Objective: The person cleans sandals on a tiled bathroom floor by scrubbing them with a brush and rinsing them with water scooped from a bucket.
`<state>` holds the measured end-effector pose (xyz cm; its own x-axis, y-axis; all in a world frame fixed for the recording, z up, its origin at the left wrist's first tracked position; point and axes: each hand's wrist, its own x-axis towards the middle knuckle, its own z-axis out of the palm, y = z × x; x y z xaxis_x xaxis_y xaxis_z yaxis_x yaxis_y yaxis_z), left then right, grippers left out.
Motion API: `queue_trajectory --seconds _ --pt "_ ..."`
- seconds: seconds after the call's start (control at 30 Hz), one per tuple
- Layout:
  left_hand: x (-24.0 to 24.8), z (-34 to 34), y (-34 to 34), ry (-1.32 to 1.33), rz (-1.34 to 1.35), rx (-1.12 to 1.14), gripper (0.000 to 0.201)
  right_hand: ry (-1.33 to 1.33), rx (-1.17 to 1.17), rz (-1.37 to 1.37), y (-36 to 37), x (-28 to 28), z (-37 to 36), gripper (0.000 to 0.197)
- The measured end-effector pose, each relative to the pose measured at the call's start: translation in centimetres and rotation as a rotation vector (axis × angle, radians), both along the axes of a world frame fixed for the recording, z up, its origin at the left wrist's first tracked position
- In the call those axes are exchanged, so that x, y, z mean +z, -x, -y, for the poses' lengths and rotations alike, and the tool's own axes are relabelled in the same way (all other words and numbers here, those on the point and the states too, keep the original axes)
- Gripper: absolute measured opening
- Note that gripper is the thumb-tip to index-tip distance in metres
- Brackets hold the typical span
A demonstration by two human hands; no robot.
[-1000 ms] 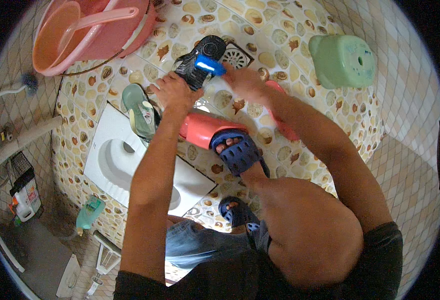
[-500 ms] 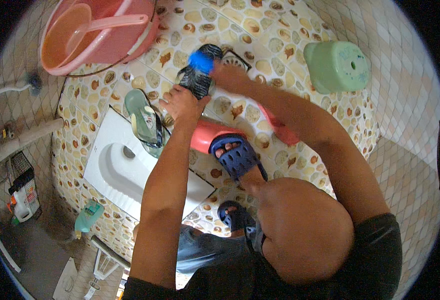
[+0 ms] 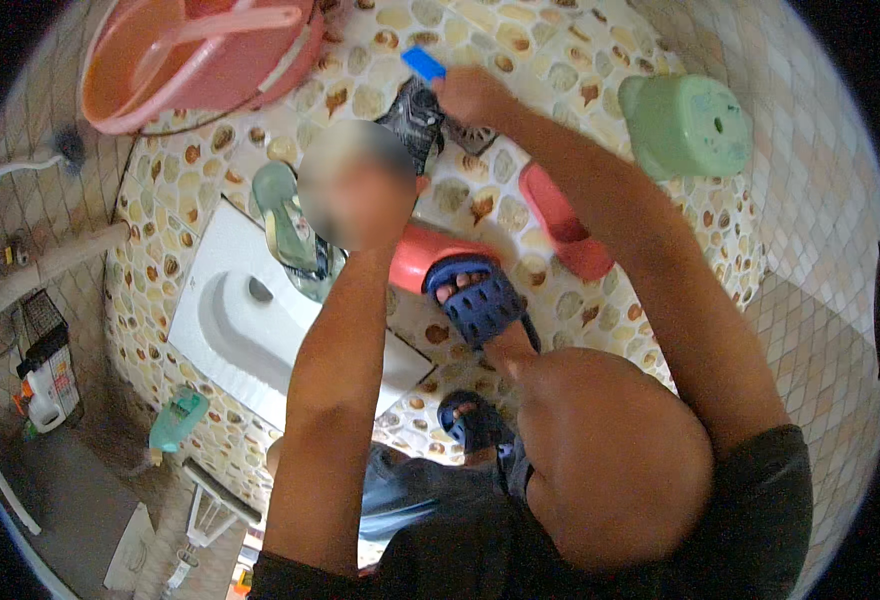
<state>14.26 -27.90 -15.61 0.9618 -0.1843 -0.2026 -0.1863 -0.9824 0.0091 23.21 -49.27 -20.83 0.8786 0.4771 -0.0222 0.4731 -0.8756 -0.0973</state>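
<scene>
Right hand [image 3: 475,98], fingers curled round blue brush [image 3: 423,64]; left hand [image 3: 365,195] blurred, fingers unreadable. Best pin black sandal [image 3: 416,122], scrub lengthwise.

Black slipper [image 3: 415,125] and blue scrubber [image 3: 423,63], far side of the floor [image 3: 560,75]
Slipper's got shiny pale streaks, lies lengthwise near to far, near end hidden. Scrubber's bright blue, blocky and tilted, just past the slipper's far end, can't tell if they're touching.

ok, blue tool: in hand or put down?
In hand: the right hand grips the blue tool, its end jutting out in view. Contact with the black slipper: cannot tell.
</scene>
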Motion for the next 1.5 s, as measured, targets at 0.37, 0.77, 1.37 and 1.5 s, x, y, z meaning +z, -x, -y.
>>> queue_trajectory --seconds 0.37,0.77,1.37,1.5 --pt "1.7 1.3 -2.3 -0.128 -0.265 0.185 0.107 -0.184 -0.542 -0.252 1.8 3.9 -1.1 0.044" --pt "1.2 1.6 -2.4 -0.139 -0.210 0.174 0.104 -0.489 -0.609 -0.171 2.7 -1.2 -0.3 0.042" --pt "-0.4 2.5 -4.0 -0.118 -0.144 0.163 0.089 -0.649 -0.823 -0.761 3.1 1.7 -1.9 0.048" --pt "1.7 0.7 -4.5 -0.093 -0.373 0.186 0.094 -0.666 -0.745 0.095 9.8 2.7 -8.7 0.046"
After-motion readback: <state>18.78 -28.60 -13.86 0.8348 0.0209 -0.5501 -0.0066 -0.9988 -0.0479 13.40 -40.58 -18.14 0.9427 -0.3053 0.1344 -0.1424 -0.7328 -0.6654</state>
